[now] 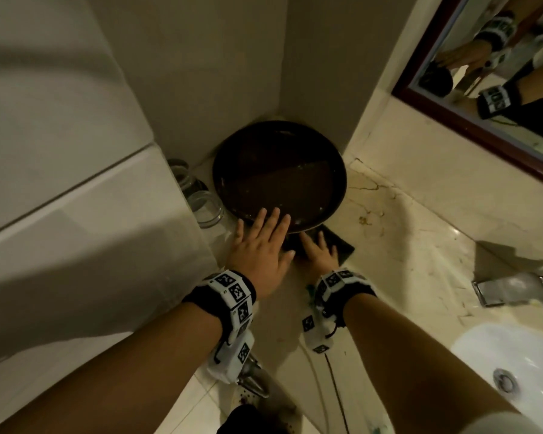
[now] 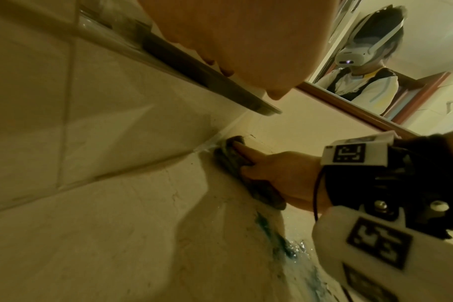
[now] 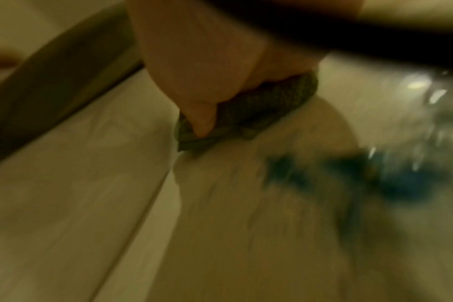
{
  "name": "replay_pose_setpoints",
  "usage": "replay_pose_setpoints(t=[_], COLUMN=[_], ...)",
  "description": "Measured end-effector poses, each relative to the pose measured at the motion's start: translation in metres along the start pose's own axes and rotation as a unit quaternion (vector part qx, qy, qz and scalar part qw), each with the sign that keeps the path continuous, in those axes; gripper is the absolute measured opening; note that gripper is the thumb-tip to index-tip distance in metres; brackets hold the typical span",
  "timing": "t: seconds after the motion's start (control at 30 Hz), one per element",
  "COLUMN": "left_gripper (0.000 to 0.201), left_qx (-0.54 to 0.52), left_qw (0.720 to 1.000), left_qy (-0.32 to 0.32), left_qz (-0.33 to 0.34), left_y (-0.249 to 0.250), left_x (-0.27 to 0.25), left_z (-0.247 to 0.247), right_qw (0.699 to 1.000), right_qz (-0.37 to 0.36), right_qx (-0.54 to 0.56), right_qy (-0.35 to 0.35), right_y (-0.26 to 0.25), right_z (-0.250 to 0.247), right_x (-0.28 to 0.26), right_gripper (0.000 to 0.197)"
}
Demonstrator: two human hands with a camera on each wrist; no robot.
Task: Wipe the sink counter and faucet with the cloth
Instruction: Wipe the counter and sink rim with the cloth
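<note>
A dark folded cloth (image 1: 339,245) lies on the beige marble counter (image 1: 405,245) just in front of a round dark tray (image 1: 279,170) that leans in the corner. My right hand (image 1: 315,242) presses down on the cloth (image 2: 230,161), fingers laid over its top and the thumb hooked against its edge (image 3: 259,106). My left hand (image 1: 257,223) rests with straight fingers on the tray's near rim (image 2: 207,77). The chrome faucet (image 1: 502,291) stands at the right, well away from both hands, above the white sink (image 1: 499,349).
Clear glass jars (image 1: 206,208) stand left of the tray against the tiled wall. A blue-green wet smear (image 2: 279,243) marks the counter behind my right wrist. A framed mirror (image 1: 499,57) hangs at the upper right. A thin cable (image 1: 336,386) runs along the counter.
</note>
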State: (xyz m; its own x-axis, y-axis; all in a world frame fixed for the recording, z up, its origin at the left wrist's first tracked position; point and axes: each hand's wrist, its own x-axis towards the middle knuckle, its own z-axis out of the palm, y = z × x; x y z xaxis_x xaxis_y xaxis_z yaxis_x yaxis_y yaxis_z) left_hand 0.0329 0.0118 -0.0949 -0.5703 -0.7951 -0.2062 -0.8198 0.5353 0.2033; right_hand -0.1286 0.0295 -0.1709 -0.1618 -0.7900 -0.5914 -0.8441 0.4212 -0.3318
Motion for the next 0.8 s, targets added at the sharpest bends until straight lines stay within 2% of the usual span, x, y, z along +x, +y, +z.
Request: replay_pose_setpoints(t=[0.23, 0.3, 0.37, 0.43, 0.5, 0.53, 0.57, 0.6, 0.67, 0.73, 0.8], left_gripper=[0.063, 0.063, 0.063, 0.064, 0.064, 0.065, 0.066, 0.069, 0.075, 0.081, 0.084], left_qx=[0.021, 0.024, 0.015, 0.013, 0.019, 0.024, 0.032, 0.041, 0.060, 0.068, 0.069], left_qw=[1.000, 1.000, 1.000, 1.000, 1.000, 0.999, 0.999, 0.999, 0.997, 0.997, 0.996], left_qy=[-0.014, -0.020, -0.025, -0.023, -0.022, -0.024, -0.026, -0.029, -0.036, -0.042, -0.046], left_qz=[0.006, 0.006, 0.004, 0.007, 0.011, 0.013, 0.016, 0.018, 0.018, 0.013, 0.011], left_y=[0.004, 0.003, 0.003, 0.004, 0.005, 0.005, 0.006, 0.007, 0.008, 0.010, 0.011], left_x=[0.000, -0.003, -0.006, -0.009, -0.009, -0.009, -0.009, -0.008, -0.007, -0.007, -0.008], left_z=[0.001, 0.003, 0.004, 0.002, -0.001, -0.002, -0.002, -0.002, 0.000, 0.002, 0.002], right_qw=[0.989, 0.986, 0.989, 0.984, 0.969, 0.959, 0.950, 0.954, 0.966, 0.960, 0.949], right_qz=[-0.086, -0.111, -0.117, -0.089, -0.049, -0.048, -0.047, -0.052, -0.107, -0.144, -0.116], right_qx=[-0.100, -0.093, -0.017, 0.099, 0.197, 0.242, 0.279, 0.266, 0.227, 0.241, 0.283], right_qy=[-0.071, -0.078, -0.092, -0.122, -0.142, -0.137, -0.133, -0.127, -0.065, -0.010, 0.076], right_y=[-0.032, -0.033, -0.032, -0.032, -0.029, -0.026, -0.023, -0.020, -0.003, 0.012, 0.028], right_z=[0.021, 0.025, 0.025, 0.019, 0.010, 0.005, -0.005, -0.015, -0.030, -0.047, -0.054], right_x=[-0.023, -0.033, -0.046, -0.059, -0.072, -0.076, -0.081, -0.085, -0.086, -0.091, -0.084], right_gripper=[0.059, 0.059, 0.056, 0.051, 0.036, 0.028, 0.029, 0.035, 0.042, 0.039, 0.038])
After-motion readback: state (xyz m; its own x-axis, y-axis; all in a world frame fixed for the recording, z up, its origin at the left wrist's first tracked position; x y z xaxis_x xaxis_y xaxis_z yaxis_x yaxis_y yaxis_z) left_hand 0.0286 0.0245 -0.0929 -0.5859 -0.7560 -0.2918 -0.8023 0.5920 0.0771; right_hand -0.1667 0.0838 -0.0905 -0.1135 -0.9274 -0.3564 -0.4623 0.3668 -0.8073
